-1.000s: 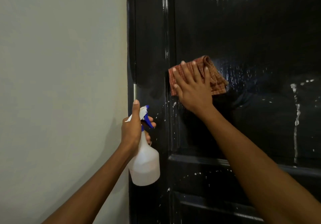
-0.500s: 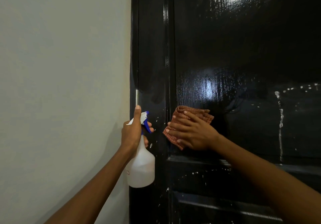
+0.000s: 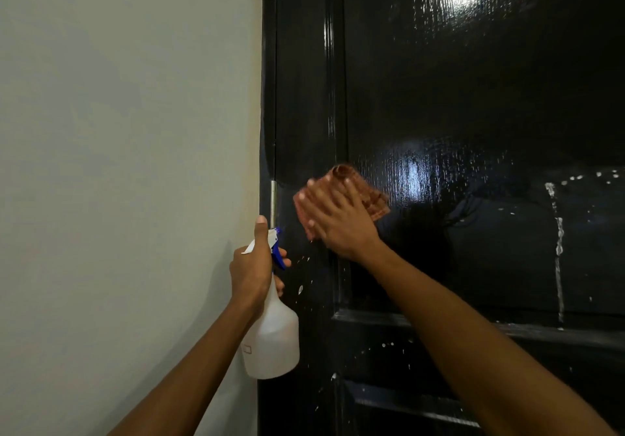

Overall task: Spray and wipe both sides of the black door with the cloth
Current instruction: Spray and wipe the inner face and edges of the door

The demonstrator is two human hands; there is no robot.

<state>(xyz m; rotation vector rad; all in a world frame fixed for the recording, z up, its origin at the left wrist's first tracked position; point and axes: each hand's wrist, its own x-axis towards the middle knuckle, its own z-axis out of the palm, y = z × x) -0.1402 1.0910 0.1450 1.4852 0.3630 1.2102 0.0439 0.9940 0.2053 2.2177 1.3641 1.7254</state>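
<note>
Black door (image 3: 473, 97): glossy, panelled, fills the right half of the view; top, bottom and right edge cut off by the frame; surface wet, with white droplets and a pale run of liquid (image 3: 558, 249) down its right part; a bright glare near the top; only this one side shows. Cloth (image 3: 368, 195): reddish-brown, checked, flat against the door at the left edge of the upper panel, near the hinge side; blurred, so its folds and pattern are hard to make out; lower left portion hidden under the hand. Right hand (image 3: 341, 222): fingers straight and spread, palm pressing the cloth to the door; fingertips blurred; forearm reaches up from the lower right corner, crossing the lower panels. Spray bottle (image 3: 272, 344): white translucent body, blue-and-white trigger head, upright just beside the door's left edge, nozzle toward the door; neck hidden by the grip. Left hand (image 3: 252, 266): fingers curled round the bottle's neck, thumb extended upward along the head; forearm enters from the bottom edge. Hinge (image 3: 273, 202): metal, partly visible above the thumb. Wall (image 3: 128, 165): plain, pale, occupies the left half.
</note>
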